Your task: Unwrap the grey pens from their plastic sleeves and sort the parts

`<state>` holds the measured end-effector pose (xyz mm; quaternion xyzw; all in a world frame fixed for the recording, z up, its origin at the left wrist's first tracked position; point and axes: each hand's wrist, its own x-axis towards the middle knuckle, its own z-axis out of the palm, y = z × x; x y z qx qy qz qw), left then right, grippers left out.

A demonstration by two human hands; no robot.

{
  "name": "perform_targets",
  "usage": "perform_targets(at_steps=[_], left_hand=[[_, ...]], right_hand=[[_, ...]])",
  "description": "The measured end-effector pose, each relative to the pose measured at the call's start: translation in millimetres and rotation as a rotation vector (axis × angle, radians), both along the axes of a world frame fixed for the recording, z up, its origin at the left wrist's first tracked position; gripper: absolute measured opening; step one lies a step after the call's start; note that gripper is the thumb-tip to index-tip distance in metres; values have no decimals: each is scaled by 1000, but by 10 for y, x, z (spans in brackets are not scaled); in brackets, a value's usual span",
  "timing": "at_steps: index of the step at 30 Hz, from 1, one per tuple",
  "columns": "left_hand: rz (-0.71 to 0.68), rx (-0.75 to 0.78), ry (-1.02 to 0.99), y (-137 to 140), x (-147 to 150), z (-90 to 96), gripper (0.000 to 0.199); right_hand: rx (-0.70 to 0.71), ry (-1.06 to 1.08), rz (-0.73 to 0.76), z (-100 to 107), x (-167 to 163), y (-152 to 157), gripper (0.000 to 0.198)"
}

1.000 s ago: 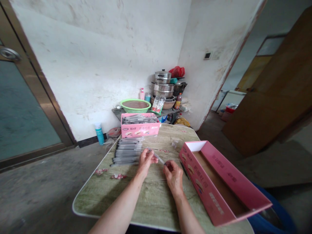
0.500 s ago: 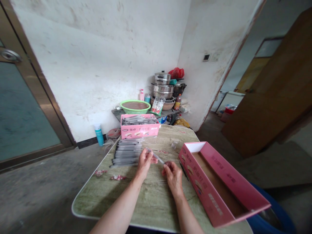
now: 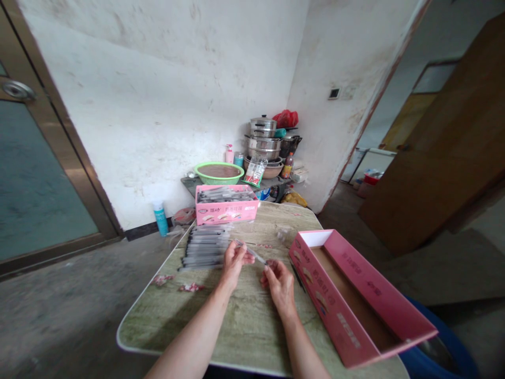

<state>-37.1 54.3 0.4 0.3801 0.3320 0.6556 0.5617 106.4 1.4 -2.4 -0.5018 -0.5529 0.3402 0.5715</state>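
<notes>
Stick point(image 3: 257, 256) tip hidden by R fingers point(image 3: 270, 273), metal-framed door point(image 3: 59, 123) cut @ L edge

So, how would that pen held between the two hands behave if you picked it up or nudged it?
The pen is probably stiff: it looks straight between left hand and right hand. It's likely light, being so slender. It might roll, as it resembles a thin tube, though details are blurred.
</notes>
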Motion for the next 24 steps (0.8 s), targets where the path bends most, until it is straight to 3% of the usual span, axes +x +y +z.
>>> perform_targets(at_steps=[8,14,19,24], left_hand=[[-18,3,10,-7,10,4,44],[-14,4,5,-8,8,8,42],[-43,2,4,-19,12,21,43],[-25,-9,-1,-22,10,32,43]], right_hand=[[-43,-24,46,-7,-7,-6,41],[34,-46,4,11,0,-2,26],[41,-151,-30,18,19,-9,41],[31,-80,-8,37,9,-19,22]])
